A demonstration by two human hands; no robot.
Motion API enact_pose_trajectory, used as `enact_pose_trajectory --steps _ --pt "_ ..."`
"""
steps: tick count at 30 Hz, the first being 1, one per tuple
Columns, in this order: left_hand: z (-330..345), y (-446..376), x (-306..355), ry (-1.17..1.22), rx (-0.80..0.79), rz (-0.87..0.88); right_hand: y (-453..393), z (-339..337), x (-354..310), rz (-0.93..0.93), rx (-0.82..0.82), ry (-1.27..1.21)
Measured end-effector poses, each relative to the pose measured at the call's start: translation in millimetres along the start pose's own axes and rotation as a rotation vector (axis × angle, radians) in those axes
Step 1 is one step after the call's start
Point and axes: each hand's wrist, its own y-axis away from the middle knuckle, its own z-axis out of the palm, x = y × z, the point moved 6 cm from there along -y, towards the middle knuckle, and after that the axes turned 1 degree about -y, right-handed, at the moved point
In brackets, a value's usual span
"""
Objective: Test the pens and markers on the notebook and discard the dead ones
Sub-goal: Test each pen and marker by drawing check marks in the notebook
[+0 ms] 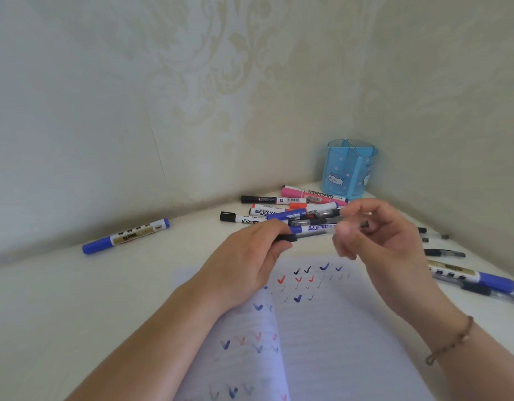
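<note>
An open lined notebook lies in front of me, its pages covered with blue, red and black tick marks. My left hand grips a thin clear pen by its black end above the top of the notebook. My right hand is blurred at the pen's other end and pinches a small dark piece, probably its cap. Behind my hands lies a heap of markers in black, red, blue and pink.
A blue divided pen holder stands in the wall corner. One blue marker lies alone at the left. Several pens and a blue marker lie at the right by the wall. The white table is bare at the left.
</note>
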Motion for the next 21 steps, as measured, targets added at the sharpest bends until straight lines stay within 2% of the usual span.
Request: enact_pose_trajectory --steps 4,11,14,16,19,21 --pt "10 -1 16 0.041 -0.146 0.126 7 21 16 0.079 -0.264 0.020" --pt "5 1 15 0.177 -0.203 0.073 8 24 16 0.122 -0.329 0.021" --pt "3 6 -1 0.284 -0.187 -0.087 7 12 10 0.185 -0.284 -0.034" --pt "0 8 -11 0.318 -0.143 -0.156 9 2 13 0.227 -0.198 0.027" --pt "1 7 -16 0.276 -0.106 -0.169 14 -3 28 0.315 -0.086 0.189" --pt "3 6 -17 0.284 -0.108 -0.173 17 -3 35 0.346 -0.070 0.240"
